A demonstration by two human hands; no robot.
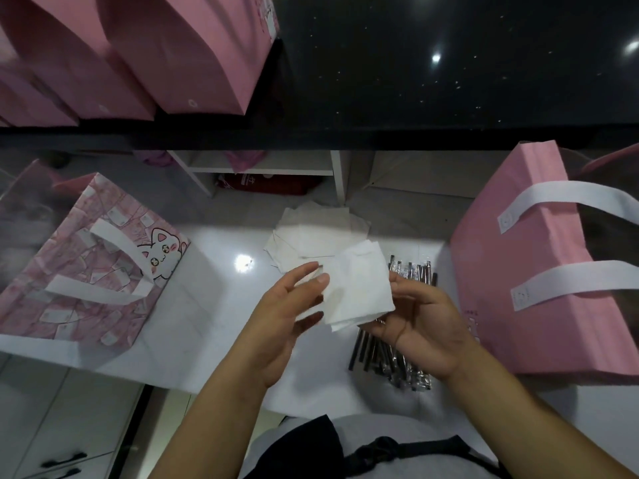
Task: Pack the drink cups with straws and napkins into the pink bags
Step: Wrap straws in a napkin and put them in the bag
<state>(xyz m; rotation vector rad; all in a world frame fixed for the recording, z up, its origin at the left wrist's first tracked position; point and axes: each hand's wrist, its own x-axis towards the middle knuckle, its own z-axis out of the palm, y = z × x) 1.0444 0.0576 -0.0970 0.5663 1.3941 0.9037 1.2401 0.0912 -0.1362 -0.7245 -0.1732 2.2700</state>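
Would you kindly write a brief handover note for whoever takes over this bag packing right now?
Right hand holds a white napkin; left hand touches its left edge, grip unclear.
Napkin stack and wrapped straws lie on the white counter. Cat-print bag at left, plain pink bag at right; more pink bags on the black shelf.
No cups in view; bag contents hidden. Likely next: put napkin and straw into a bag.

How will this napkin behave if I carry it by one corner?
Likely floppy: the napkin is thin folded tissue, and its layers already splay at the lower edge between the left hand and right hand. It is probably very light, so it may flutter or unfold. Its soft matte surface should grip well, but could tear if tugged.
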